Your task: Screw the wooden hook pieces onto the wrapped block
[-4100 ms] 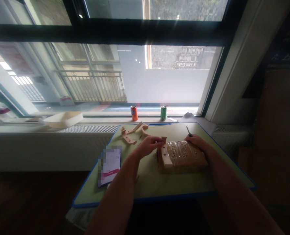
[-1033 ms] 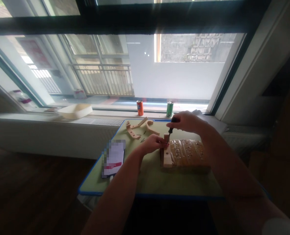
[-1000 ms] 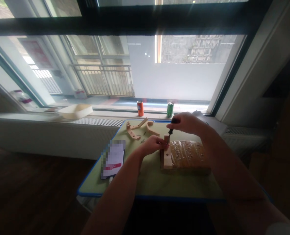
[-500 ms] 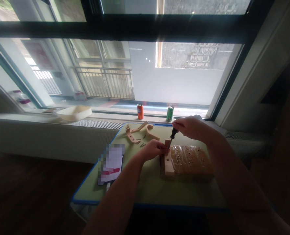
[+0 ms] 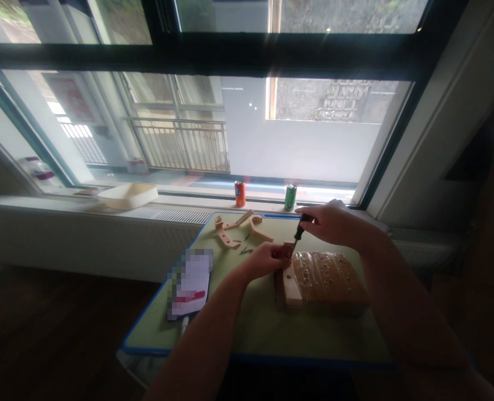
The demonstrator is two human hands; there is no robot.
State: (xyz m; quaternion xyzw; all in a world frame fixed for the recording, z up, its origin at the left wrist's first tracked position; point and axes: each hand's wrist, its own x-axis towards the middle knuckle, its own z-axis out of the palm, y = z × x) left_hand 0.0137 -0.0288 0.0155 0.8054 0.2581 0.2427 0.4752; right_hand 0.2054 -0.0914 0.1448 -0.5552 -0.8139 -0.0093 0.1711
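My right hand (image 5: 328, 220) is closed around the dark handle of a screwdriver (image 5: 301, 227), which leans with its tip down at a pale wooden piece with holes (image 5: 292, 287). That piece lies along the left edge of a brown block wrapped in clear film (image 5: 332, 281). Close by the screwdriver's tip, my left hand (image 5: 267, 260) pinches at the upper part of the wooden piece. Whether a screw sits between its fingers is too small to see. Several curved wooden pieces (image 5: 225, 234) lie further back on the table, with small screws (image 5: 247, 250) beside them.
A green table (image 5: 247, 326) with a blue rim stands against the window sill. On its left lies a phone (image 5: 190, 284) with a cable. An orange can (image 5: 240, 193), a green can (image 5: 290, 197) and a cream tray (image 5: 130, 195) stand on the sill.
The screwdriver has tilted further, its handle shifting slightly right with my right hand. The wooden piece and wrapped block have turned a little. My left hand stays at the piece.
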